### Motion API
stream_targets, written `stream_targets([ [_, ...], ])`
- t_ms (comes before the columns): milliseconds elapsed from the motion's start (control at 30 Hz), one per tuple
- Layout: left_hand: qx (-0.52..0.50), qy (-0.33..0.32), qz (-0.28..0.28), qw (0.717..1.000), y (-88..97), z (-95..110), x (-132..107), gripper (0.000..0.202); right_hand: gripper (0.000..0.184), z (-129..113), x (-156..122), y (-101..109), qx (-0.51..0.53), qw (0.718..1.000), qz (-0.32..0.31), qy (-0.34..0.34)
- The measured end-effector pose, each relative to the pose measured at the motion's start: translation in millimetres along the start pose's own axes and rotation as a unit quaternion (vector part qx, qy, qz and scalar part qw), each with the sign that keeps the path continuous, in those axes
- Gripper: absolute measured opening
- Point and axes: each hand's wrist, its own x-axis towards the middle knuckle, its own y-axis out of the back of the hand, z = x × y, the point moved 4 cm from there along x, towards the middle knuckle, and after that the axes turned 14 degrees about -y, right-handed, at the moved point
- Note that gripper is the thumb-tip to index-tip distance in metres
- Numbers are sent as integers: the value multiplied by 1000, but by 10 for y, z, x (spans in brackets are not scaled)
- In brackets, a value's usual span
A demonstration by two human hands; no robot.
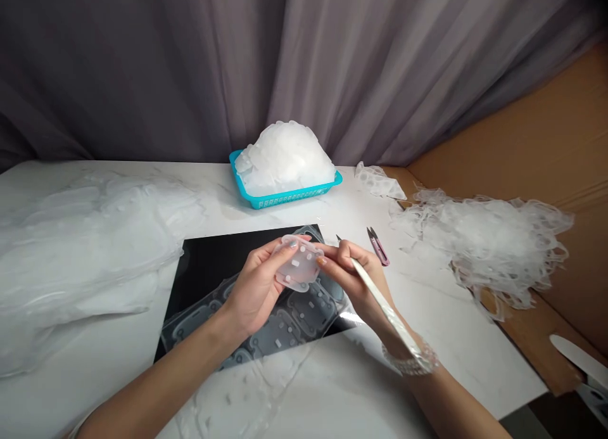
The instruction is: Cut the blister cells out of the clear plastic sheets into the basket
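My left hand (259,287) holds a small translucent silicone piece (298,263) with little rectangular holes, fingers curled round its left edge. My right hand (354,275) pinches the piece's right edge and also grips a long silver tweezers (380,299) whose tip points up and away. Both hands hover over a black mat (209,268). On the mat lies a clear silicone sheet (280,328) of joined moulded pieces.
A turquoise basket (285,195) heaped with translucent pieces stands at the back. Pink thread snips (379,245) lie right of my hands. Trimmed silicone scrap (489,242) is piled on the right over cardboard (546,147). Clear sheets (76,236) lie left. A blade (577,356) lies at the far right.
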Motion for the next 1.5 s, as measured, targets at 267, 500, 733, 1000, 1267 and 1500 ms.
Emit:
stream_targets([
  [267,-51,47,7,998,-44,75,-14,31,49,96,59,64,87,996,-2,-13],
  [500,-64,79,27,994,-55,90,-3,33,50,94,64,34,76,997,3,-13],
  [733,-62,73,53,994,-24,130,11,31,35,-36,-36,120,-129,978,76,144],
  [1000,-42,83,85,992,71,90,55,29,22,209,4,-96,-318,902,-73,283],
  [1267,17,29,120,992,332,237,144,25,41,-266,819,349,-74,970,177,147],
  [1500,35,26,87,995,292,323,107,22,26,-1079,1911,275,-154,923,243,256],
])
